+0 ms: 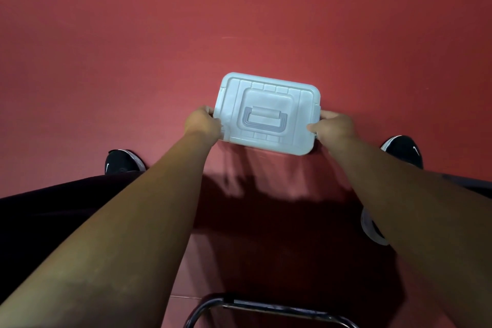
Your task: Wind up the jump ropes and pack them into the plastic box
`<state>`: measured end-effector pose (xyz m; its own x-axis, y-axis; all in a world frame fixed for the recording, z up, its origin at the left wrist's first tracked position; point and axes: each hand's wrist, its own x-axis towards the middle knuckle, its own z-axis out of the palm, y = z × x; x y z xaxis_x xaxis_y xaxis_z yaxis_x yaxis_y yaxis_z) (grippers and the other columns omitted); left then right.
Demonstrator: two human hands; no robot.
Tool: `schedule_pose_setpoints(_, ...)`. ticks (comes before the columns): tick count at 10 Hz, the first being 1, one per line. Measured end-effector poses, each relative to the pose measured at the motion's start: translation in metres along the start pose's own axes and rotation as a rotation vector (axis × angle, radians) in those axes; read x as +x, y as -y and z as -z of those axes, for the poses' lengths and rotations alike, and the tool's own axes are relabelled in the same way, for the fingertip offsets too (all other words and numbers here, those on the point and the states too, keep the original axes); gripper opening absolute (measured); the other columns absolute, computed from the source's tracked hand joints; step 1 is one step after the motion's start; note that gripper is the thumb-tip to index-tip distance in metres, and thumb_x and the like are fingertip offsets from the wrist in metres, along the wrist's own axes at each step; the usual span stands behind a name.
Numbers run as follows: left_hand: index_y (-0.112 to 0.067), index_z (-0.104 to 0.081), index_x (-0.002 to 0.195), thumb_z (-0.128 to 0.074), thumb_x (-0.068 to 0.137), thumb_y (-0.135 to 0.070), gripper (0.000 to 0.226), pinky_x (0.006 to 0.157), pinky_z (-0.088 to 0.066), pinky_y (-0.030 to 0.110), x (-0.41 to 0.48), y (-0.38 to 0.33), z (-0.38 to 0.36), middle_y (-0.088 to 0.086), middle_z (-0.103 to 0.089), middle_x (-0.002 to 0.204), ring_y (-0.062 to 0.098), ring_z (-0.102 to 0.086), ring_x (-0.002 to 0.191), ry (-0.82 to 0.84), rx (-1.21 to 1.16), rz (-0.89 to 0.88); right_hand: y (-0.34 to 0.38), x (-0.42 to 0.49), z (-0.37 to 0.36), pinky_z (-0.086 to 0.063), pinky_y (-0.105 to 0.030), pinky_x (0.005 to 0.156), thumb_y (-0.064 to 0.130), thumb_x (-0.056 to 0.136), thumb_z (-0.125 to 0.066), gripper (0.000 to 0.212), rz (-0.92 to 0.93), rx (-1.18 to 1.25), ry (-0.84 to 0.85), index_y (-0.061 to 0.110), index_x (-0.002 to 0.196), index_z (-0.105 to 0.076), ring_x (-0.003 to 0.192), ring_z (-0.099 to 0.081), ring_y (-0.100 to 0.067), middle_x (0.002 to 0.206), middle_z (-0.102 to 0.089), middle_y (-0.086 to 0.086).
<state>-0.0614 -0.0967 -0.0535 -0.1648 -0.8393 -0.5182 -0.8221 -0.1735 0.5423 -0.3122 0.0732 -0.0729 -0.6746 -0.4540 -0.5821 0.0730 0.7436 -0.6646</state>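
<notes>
**Head camera: a lidded box, gripped at both short ends**

Head view looks straight down on a pale plastic box (269,141) near the middle of a red floor (266,21), straight out at the person's 12 o'clock; its lid (298,112) is on, and a grey carry handle (262,120) lies folded flat in the lid's recess. The left hand (202,122) grips the box's 9 o'clock end and the right hand (332,125) its 3 o'clock end, each with fingers curled round the end wall and a thumb over the lid's rim; I cannot tell whether the box rests on the floor or hangs just above it.

No jump ropes show anywhere, and the lid hides whatever is inside; so I cannot judge how far the packing has got.

By its look the box is thin, moulded plastic: light, fairly stiff, smooth enough to slide in the palms, and likely to flex if squeezed hard; the end grip suits steadying it or working latches there, though none can be made out; for carrying, the handle is the surer hold. Ropes, being limp and springy, would need coiling tight to stay under that lid.

A left shoe (123,161) sits at the box's 8 o'clock, a right shoe (403,150) at 4 o'clock; a black metal frame (266,310) crosses at 6 o'clock.
</notes>
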Motion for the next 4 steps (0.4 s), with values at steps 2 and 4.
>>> schedule_pose_setpoints(2, -0.016, -0.065, 0.112, -0.055, 0.097, -0.008, 0.020, 0.072, -0.048, 0.028, -0.002, 0.002, 0.003, 0.005, -0.076, 0.100, 0.022, -0.071, 0.088, 0.051, 0.000, 0.020, 0.011, -0.007, -0.004, -0.056, -0.034, 0.097, 0.001, 0.089, -0.061, 0.049, 0.019, -0.140, -0.029, 0.018, 0.133, -0.073, 0.108, -0.072, -0.026, 0.117, -0.077, -0.004)
schedule_pose_setpoints(4, -0.009, -0.058, 0.140, -0.066, 0.092, -0.013, 0.048, 0.103, -0.049, 0.033, -0.005, -0.013, 0.022, 0.006, -0.065, 0.136, 0.028, -0.062, 0.125, 0.045, 0.094, 0.026, 0.052, -0.031, 0.020, -0.053, -0.034, 0.086, 0.009, 0.089, -0.066, 0.017, 0.089, -0.285, 0.012, 0.012, 0.105, -0.072, 0.103, -0.069, -0.034, 0.101, -0.072, -0.011)
